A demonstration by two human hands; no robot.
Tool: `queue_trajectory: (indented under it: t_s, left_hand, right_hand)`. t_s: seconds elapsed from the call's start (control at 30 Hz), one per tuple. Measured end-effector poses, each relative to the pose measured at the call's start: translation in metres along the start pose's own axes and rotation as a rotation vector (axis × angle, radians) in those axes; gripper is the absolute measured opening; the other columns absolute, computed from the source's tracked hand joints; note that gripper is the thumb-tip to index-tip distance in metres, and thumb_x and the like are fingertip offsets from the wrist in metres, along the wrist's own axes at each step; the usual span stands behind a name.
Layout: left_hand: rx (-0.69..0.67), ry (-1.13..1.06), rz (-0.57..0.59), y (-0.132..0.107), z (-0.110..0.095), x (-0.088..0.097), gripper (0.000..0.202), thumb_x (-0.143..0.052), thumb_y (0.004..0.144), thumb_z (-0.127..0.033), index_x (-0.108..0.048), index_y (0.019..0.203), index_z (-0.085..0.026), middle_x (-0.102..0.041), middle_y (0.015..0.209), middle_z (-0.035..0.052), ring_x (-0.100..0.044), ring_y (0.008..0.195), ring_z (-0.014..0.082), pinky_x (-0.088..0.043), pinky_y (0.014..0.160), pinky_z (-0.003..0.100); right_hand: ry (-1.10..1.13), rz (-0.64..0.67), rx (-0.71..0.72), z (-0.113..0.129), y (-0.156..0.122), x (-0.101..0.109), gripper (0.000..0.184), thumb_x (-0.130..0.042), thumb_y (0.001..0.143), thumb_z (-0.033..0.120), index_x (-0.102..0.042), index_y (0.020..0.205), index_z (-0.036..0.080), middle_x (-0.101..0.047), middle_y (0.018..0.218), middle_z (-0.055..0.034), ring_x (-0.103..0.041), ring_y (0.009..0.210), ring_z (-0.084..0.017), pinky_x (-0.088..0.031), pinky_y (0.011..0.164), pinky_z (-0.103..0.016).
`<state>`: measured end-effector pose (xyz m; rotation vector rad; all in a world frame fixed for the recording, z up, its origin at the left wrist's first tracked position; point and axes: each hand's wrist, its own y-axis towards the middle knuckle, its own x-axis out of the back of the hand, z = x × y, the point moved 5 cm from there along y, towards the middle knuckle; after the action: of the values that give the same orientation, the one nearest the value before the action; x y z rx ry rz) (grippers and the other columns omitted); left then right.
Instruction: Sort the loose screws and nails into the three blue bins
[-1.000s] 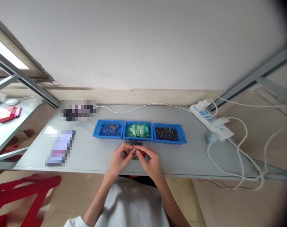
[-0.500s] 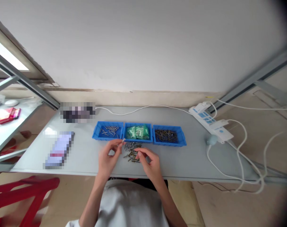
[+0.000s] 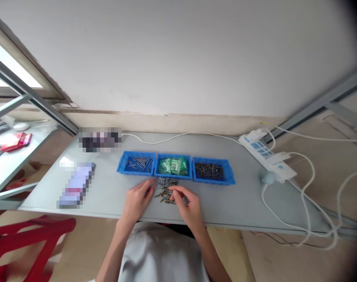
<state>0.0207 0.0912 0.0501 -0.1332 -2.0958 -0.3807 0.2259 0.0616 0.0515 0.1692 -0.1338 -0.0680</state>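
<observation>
A loose pile of silver and brass-coloured screws (image 3: 166,188) lies on the table between my hands. At its left edge my left hand (image 3: 139,199) is closed, thumb and fingers drawn together low over the table; what they pinch, if anything, is too small to make out. From the right, my right hand (image 3: 188,203) reaches over the pile with thumb and forefinger pinched at the screws. Behind the pile stand three blue bins in a row: the left bin (image 3: 121,170) with silver screws, the middle bin (image 3: 172,177) with green and white small pieces, the right bin (image 3: 213,181) with dark screws.
A phone-like blurred object (image 3: 77,184) lies on the left of the grey table (image 3: 107,196), with another blurred object (image 3: 100,140) behind it. A white power strip (image 3: 266,156) with plugs and trailing cables occupies the right. A red stool (image 3: 34,243) stands below left.
My left hand has come down from the front edge of the bins, where it pinched a small pale piece, to the pile's left edge. My right hand stays at the pile.
</observation>
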Motion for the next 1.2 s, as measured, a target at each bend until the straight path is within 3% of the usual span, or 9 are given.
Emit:
queue_trajectory:
  t_s: [0.13,0.4,0.87,1.03,1.2]
  left_hand:
    - [0.043,0.057,0.072,0.006,0.004,-0.007,0.029,-0.047,0.109,-0.035,-0.070,0.124,-0.027,-0.081,0.093,0.0028,-0.075,0.072,0.0190,-0.045,0.064,0.026]
    - [0.025,0.024,0.107,0.006,0.008,-0.010,0.028,-0.043,0.110,-0.037,-0.068,0.109,-0.025,-0.080,0.095,0.0030,-0.076,0.079,0.0206,-0.046,0.067,0.028]
    - [0.100,0.062,0.159,0.002,0.007,-0.001,0.017,-0.046,0.106,-0.032,-0.061,0.106,-0.025,-0.073,0.078,0.0021,-0.071,0.067,0.0217,-0.039,0.058,0.027]
    - [0.144,-0.254,0.061,-0.003,0.004,0.002,0.014,-0.040,0.109,-0.034,-0.048,0.113,-0.024,-0.066,0.081,-0.0008,-0.064,0.065,0.0177,-0.044,0.066,0.028]
    - [0.179,-0.760,0.019,-0.005,-0.022,-0.011,0.018,-0.043,0.109,-0.041,-0.042,0.105,-0.024,-0.057,0.069,-0.0046,-0.056,0.061,0.0139,-0.043,0.061,0.024]
  right_hand:
    - [-0.009,0.026,-0.001,-0.001,0.000,-0.001,0.022,-0.061,0.104,0.033,-0.080,0.106,0.022,-0.074,0.076,-0.0017,-0.066,0.068,-0.015,-0.051,0.066,-0.025]
    - [-0.012,0.003,-0.034,-0.002,0.000,0.001,0.024,-0.060,0.104,0.037,-0.079,0.105,0.021,-0.073,0.076,-0.0020,-0.064,0.067,-0.016,-0.051,0.065,-0.025]
    - [-0.005,0.002,-0.035,-0.006,-0.001,-0.001,0.028,-0.060,0.104,0.041,-0.079,0.103,0.020,-0.072,0.074,-0.0031,-0.064,0.066,-0.017,-0.052,0.064,-0.027]
    - [0.001,0.007,-0.022,-0.003,-0.001,-0.001,0.027,-0.060,0.104,0.039,-0.079,0.104,0.020,-0.073,0.075,-0.0027,-0.065,0.067,-0.017,-0.052,0.064,-0.026]
    - [-0.046,0.109,0.035,0.007,-0.001,-0.006,0.022,-0.060,0.103,0.033,-0.077,0.109,0.021,-0.076,0.083,-0.0036,-0.067,0.071,-0.017,-0.053,0.067,-0.027]
